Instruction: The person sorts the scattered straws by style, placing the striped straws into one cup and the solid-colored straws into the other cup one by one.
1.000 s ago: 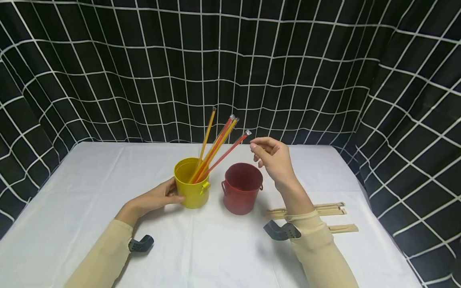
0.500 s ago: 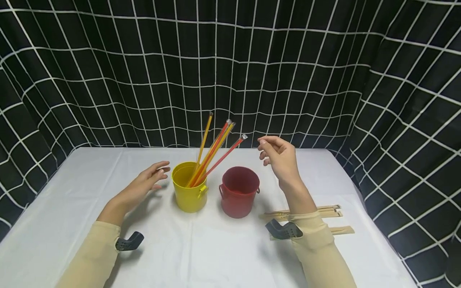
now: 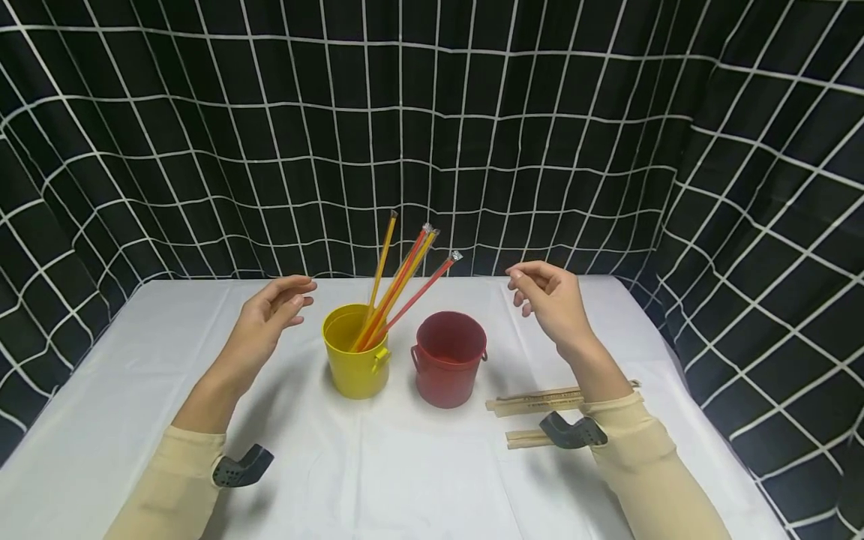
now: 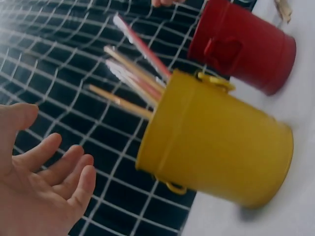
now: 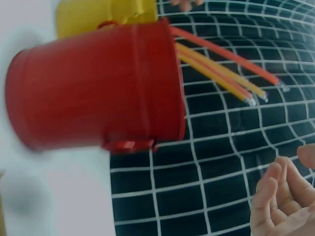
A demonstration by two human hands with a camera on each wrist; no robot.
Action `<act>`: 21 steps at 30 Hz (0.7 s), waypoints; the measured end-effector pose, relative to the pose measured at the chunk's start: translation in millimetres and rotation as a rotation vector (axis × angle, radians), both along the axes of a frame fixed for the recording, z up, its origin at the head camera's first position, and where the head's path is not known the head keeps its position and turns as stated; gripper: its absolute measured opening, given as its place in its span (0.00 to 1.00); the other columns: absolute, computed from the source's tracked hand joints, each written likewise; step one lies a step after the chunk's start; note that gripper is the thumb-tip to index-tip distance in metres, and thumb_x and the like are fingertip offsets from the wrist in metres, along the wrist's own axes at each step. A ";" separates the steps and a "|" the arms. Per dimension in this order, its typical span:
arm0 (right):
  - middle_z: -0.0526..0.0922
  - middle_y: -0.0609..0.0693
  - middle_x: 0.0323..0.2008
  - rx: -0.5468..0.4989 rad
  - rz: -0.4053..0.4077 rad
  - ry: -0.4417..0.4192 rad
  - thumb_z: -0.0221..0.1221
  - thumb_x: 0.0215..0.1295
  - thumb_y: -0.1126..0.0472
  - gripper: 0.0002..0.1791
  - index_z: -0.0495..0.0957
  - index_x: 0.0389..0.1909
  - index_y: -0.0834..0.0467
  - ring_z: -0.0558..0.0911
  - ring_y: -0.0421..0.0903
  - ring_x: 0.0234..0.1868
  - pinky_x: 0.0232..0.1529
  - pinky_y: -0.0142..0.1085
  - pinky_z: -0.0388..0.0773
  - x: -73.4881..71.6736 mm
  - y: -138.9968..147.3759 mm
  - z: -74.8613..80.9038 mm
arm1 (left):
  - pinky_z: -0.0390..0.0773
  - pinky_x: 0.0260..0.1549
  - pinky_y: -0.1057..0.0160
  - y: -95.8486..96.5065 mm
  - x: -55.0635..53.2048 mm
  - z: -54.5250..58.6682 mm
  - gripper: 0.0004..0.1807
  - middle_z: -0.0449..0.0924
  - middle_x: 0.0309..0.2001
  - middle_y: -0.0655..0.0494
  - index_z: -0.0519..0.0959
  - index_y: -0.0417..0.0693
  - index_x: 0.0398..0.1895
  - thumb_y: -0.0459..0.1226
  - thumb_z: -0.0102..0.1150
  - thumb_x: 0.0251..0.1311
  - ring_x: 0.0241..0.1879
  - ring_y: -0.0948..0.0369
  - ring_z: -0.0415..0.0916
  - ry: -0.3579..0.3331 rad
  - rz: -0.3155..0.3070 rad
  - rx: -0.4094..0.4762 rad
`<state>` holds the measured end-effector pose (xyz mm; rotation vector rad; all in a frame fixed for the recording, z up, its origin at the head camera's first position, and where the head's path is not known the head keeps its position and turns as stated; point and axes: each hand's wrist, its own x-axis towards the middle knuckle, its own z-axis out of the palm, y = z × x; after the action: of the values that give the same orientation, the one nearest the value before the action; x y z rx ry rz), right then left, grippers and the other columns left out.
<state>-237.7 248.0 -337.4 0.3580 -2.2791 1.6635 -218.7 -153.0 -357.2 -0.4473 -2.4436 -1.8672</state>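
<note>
A yellow bucket [image 3: 358,364] stands upright left of the middle of the table. Several thin red and yellow-orange sticks [image 3: 398,289], with clear crinkled ends, lean to the right inside it. Beside it on the right is a red bucket [image 3: 447,367], with no sticks showing above its rim. My left hand [image 3: 270,311] hovers to the left of the yellow bucket, apart from it, fingers loosely bent and holding nothing. On the other side, my right hand [image 3: 555,304] is raised to the right of the red bucket. Its fingers are loosely bent with nothing between them.
Several flat tan paper-wrapped strips [image 3: 533,405] lie on the white tablecloth [image 3: 405,480] at the right, partly hidden under my right forearm. A black curtain with a white grid [image 3: 378,135] hangs behind the table and along its sides.
My left hand has let go of the yellow bucket and moved left and up from it. My right hand has drifted right, away from the red bucket. The buckets and sticks stay put.
</note>
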 end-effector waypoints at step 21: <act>0.84 0.34 0.36 0.212 0.083 -0.092 0.55 0.76 0.59 0.17 0.78 0.53 0.69 0.82 0.35 0.32 0.32 0.27 0.83 5.5 62.6 -23.9 | 0.70 0.71 0.61 59.5 49.2 -4.9 0.25 0.71 0.71 0.40 0.67 0.35 0.72 0.34 0.49 0.75 0.73 0.45 0.67 0.020 -0.290 0.016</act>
<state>-232.2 310.5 -361.3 0.4369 -2.5501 1.5083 -169.5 -93.5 -362.1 -0.8561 -2.4595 -1.9668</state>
